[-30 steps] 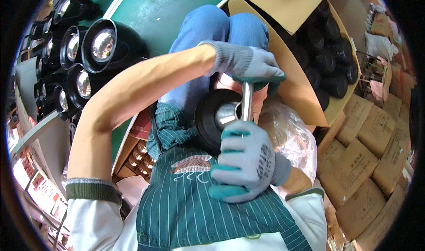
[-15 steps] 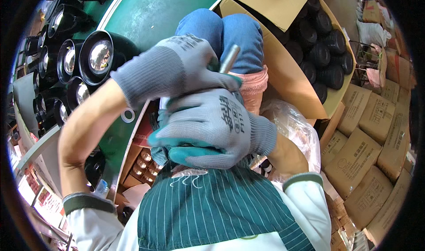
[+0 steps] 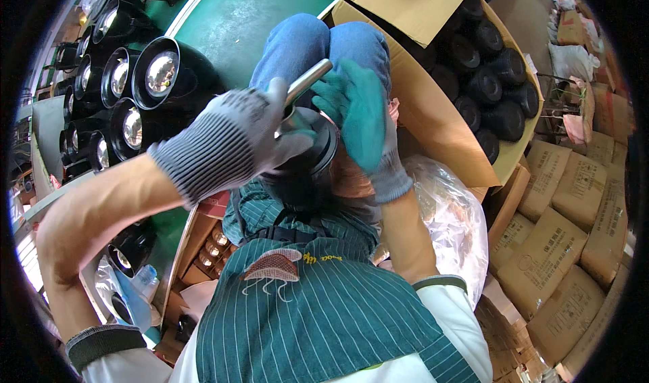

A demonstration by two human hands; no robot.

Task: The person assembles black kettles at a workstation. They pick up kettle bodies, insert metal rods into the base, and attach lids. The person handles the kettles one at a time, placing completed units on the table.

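by green surface and black shades, grips metal tube with left hand at black cup in the lap, holds right hand open just beside, looks busy working tube against cup, probably calls next for steadying right-hand grip.
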